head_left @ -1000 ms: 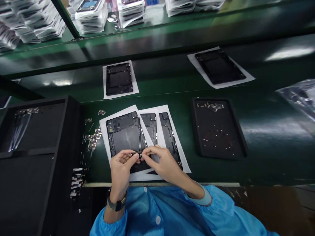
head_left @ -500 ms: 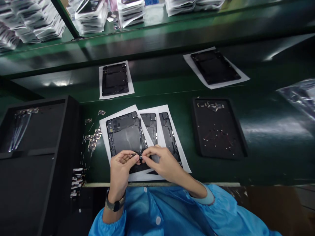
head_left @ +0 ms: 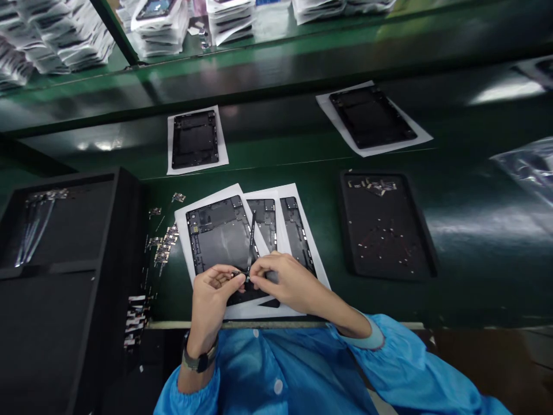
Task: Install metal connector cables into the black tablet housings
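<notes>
Both hands meet over the lower part of a black tablet housing [head_left: 216, 230], which lies on white paper. My left hand [head_left: 218, 288] pinches a small circuit board [head_left: 237, 273] between thumb and fingers. With closed fingertips, my right hand [head_left: 276, 279] grips the lower end of a black flat ribbon cable [head_left: 252, 239] right beside the board. The cable's free end points up and away, leaning a little right. Whether its connector is joined to the board is hidden by the fingers. Two more housings, a middle one [head_left: 265, 219] and a right one [head_left: 296, 227], lie partly under the first.
Small circuit boards [head_left: 166, 245] and connector pieces [head_left: 135, 323] lie left. A black partitioned box [head_left: 97, 230] stands beyond them. To the right is a black tray [head_left: 375, 225] with small parts. Housings on paper [head_left: 195, 138] [head_left: 374, 115] lie behind; stacks [head_left: 159, 34] fill the shelf.
The ribbon cable's upper end has swung to the right. The housings at the back have shifted slightly left, and another has come into view at the far right. Both hands stay nearly in place.
</notes>
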The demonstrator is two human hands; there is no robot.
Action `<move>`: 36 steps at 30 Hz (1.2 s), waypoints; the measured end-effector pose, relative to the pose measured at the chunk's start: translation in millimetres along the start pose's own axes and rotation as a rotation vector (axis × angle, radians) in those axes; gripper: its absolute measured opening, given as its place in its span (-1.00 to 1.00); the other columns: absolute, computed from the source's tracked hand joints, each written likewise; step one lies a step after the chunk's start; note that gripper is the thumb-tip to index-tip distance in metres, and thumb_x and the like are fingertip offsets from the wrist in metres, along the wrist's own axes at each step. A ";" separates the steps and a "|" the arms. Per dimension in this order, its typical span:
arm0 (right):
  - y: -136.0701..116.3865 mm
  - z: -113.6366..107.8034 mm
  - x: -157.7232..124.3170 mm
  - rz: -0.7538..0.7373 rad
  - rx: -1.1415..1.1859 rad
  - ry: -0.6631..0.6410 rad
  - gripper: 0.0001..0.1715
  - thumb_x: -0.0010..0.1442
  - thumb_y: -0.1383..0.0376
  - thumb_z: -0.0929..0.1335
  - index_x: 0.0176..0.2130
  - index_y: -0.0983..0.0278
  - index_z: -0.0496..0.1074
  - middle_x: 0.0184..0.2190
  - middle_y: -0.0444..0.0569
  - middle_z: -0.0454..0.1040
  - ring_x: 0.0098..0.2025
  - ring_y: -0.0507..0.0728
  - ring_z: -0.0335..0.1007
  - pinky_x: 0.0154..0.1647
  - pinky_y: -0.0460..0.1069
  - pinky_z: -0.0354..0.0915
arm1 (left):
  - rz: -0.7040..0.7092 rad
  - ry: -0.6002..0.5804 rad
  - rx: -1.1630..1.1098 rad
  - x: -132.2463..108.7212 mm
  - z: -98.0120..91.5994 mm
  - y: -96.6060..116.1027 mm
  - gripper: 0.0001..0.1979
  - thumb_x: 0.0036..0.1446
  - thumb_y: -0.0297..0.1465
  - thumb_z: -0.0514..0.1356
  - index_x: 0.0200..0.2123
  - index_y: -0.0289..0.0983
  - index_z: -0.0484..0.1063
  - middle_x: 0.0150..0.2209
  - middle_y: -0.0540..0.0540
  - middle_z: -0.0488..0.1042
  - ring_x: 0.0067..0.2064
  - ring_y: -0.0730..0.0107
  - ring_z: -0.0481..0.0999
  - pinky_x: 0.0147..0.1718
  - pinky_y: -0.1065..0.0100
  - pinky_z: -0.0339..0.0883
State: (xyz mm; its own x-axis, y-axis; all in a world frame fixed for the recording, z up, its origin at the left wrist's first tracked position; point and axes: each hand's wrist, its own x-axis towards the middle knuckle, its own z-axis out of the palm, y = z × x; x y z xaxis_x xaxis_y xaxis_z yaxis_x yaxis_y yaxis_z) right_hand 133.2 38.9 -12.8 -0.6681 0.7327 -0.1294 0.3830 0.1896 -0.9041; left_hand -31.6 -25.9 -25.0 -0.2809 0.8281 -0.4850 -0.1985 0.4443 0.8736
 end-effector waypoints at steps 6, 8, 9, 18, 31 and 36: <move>4.1 1.1 -0.1 -0.022 0.107 0.031 -0.88 0.17 0.42 0.38 -0.39 0.25 0.48 -0.44 -0.13 0.58 -0.34 0.07 0.46 -0.12 0.01 0.24 | -0.070 -0.075 -0.076 1.5 -2.2 2.7 -0.78 -0.18 -0.39 0.42 -0.44 -0.35 0.50 -0.61 -0.04 0.50 -0.56 0.43 0.48 -0.49 0.44 0.38; 4.3 -0.5 0.7 -0.026 0.131 0.020 -0.88 0.16 0.42 0.39 -0.42 0.25 0.48 -0.45 -0.13 0.58 -0.33 0.07 0.46 -0.12 0.01 0.25 | -0.091 -0.106 -0.092 2.6 -2.3 4.6 -0.77 -0.20 -0.40 0.43 -0.45 -0.35 0.49 -0.62 -0.04 0.50 -0.57 0.43 0.47 -0.51 0.44 0.36; 4.1 -1.4 1.1 -0.024 0.144 0.012 -0.87 0.15 0.42 0.39 -0.43 0.25 0.48 -0.46 -0.14 0.58 -0.34 0.07 0.46 -0.11 0.01 0.25 | -0.097 -0.115 -0.095 2.9 -2.3 5.3 -0.77 -0.21 -0.41 0.43 -0.45 -0.35 0.49 -0.63 -0.04 0.50 -0.58 0.43 0.47 -0.51 0.45 0.36; 4.0 -3.5 4.2 0.038 0.227 -0.064 -0.88 0.16 0.40 0.40 -0.43 0.27 0.48 -0.47 -0.13 0.61 -0.34 0.08 0.48 -0.05 0.04 0.24 | -0.103 -0.132 -0.087 0.6 -1.7 3.9 -0.78 -0.19 -0.43 0.42 -0.44 -0.36 0.48 -0.61 -0.05 0.51 -0.57 0.44 0.48 -0.51 0.46 0.36; -49.5 -82.0 99.6 0.012 -0.313 0.032 -0.83 0.18 0.31 0.35 -0.32 0.28 0.57 -0.34 -0.04 0.61 -0.27 0.13 0.52 -0.23 -0.06 0.30 | 0.149 -0.026 0.479 -12.1 -10.0 17.1 -0.89 -0.02 -0.37 0.25 -0.53 -0.28 0.50 -0.52 -0.05 0.51 -0.54 0.41 0.39 -0.54 0.41 0.22; -57.5 -78.4 232.5 0.394 -0.370 0.199 -0.78 0.15 0.31 0.41 -0.23 0.45 0.54 -0.28 0.18 0.59 -0.20 0.21 0.52 -0.19 -0.02 0.36 | 0.468 0.190 0.884 -5.3 -31.1 33.6 -0.87 0.11 -0.43 0.19 -0.46 -0.23 0.50 -0.36 -0.07 0.56 -0.28 0.25 0.49 -0.24 0.27 0.32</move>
State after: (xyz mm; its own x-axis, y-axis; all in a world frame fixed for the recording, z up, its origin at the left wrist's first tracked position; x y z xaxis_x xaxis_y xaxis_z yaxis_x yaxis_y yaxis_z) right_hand 5.9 249.6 41.1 -0.3107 0.8965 -0.3159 0.8001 0.0673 -0.5960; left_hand -66.0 -26.0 5.6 -0.3118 0.9500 -0.0182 0.7127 0.2465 0.6567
